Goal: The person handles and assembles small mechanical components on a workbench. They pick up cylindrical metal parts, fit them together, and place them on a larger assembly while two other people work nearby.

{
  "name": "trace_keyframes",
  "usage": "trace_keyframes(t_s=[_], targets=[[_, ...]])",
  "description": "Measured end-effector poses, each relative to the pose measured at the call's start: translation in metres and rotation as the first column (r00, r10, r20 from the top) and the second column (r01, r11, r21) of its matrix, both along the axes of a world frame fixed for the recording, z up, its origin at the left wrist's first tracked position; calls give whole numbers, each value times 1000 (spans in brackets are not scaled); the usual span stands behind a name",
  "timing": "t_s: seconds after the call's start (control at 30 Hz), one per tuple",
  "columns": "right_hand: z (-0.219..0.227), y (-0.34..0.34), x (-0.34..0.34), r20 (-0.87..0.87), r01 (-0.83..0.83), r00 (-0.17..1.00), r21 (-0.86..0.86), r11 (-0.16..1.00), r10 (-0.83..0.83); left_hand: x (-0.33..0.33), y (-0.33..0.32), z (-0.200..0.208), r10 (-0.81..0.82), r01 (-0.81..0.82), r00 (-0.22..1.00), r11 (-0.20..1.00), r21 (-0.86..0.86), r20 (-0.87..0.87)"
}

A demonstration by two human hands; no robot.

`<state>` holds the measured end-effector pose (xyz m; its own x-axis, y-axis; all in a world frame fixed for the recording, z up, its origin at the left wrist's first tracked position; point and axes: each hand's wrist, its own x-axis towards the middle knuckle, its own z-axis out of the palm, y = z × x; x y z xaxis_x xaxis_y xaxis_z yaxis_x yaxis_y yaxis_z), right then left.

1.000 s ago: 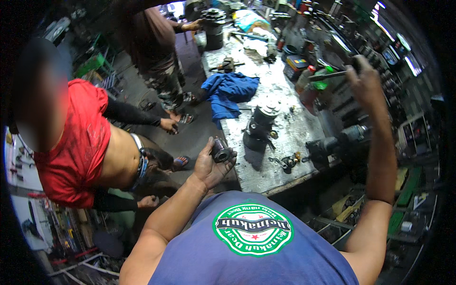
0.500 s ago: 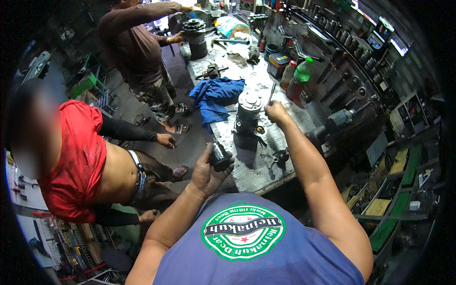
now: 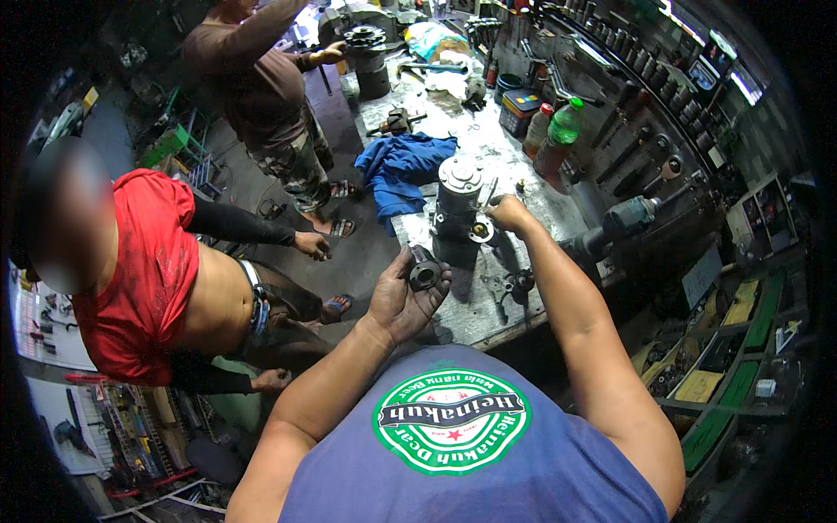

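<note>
My left hand (image 3: pixel 408 301) has its fingers curled around a dark, ring-ended metal part (image 3: pixel 425 275) with a hole in its end, held just off the near left edge of the workbench. A starter motor (image 3: pixel 458 209) with a round silver end cap stands upright on the bench, ahead of it. At the motor's right side, my right hand (image 3: pixel 508 213) is closed on a thin metal rod (image 3: pixel 491 187) that points upward beside the casing. Whether the rod touches the motor I cannot tell. Small dark metal parts (image 3: pixel 520 281) lie on the bench nearer to me.
A blue cloth (image 3: pixel 403 166) hangs over the bench's left edge. Bottles (image 3: pixel 558 135), a battery-like box (image 3: pixel 520 109) and a power tool (image 3: pixel 628 218) line the right side. A person in red (image 3: pixel 144 270) stands at left; another person (image 3: pixel 261 96) works at the far end.
The metal part in my left hand has turned, showing its holed end, and moved slightly right. My right hand has lowered a little with the rod. The far person's raised arm has moved.
</note>
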<state>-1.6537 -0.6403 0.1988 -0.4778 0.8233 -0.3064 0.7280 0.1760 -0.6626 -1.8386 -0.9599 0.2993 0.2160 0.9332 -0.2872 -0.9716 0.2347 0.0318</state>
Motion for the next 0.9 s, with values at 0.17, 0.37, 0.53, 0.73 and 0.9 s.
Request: trace_keyframes(t_s=[0.17, 0.37, 0.53, 0.73, 0.9], targets=[[107, -61, 23, -82, 147, 988, 272, 951, -129, 13, 1, 12, -20, 4, 948, 999, -52, -317], [173, -201, 56, -391, -324, 862, 65, 944, 323, 37, -4, 22, 214, 110, 492, 946, 305, -844], [149, -225, 39, -636, -204, 767, -118, 972, 84, 44, 5, 39, 187, 301, 182, 924, 236, -965], [121, -197, 40, -585, 151, 811, 190, 970, -11, 3, 44, 80, 618, 191, -540, 751, 632, -572], [112, -175, 25, -583, 116, 810, 274, 955, 69, -27, 104, 90, 565, 383, -489, 824, 418, -664]])
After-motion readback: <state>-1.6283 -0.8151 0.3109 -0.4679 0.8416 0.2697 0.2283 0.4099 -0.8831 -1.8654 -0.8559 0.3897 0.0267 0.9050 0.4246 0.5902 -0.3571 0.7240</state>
